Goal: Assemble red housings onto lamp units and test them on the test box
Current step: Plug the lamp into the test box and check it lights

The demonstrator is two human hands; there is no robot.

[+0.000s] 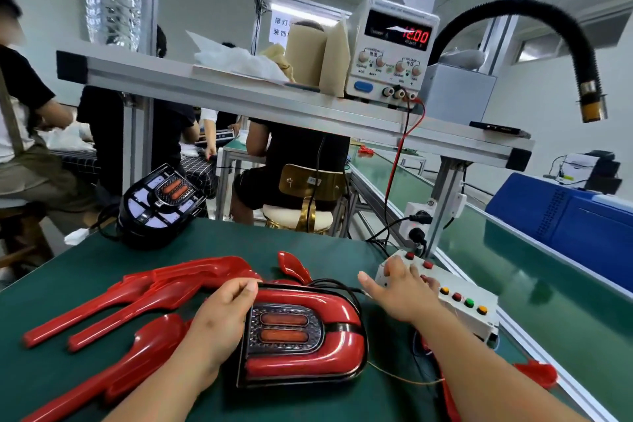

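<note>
A lamp unit with a red housing fitted (pixel 305 339) lies flat on the green table in front of me, its two inner bars glowing orange-red. My left hand (pixel 219 315) grips the lamp's left edge, fingers curled over its top corner. My right hand (pixel 400 291) lies with straight fingers on the white test box (pixel 459 305), fingertips on the buttons at its far end. Several loose red housings (pixel 137 295) lie to the left. A bare black lamp unit (pixel 161 205) stands at the table's far left edge.
A power supply (pixel 394 48) reading 12.00 sits on the overhead shelf, its red lead running down to the test box. A black flexible hose (pixel 548 31) hangs at right. A green conveyor (pixel 513 250) runs along the right. Other people sit behind.
</note>
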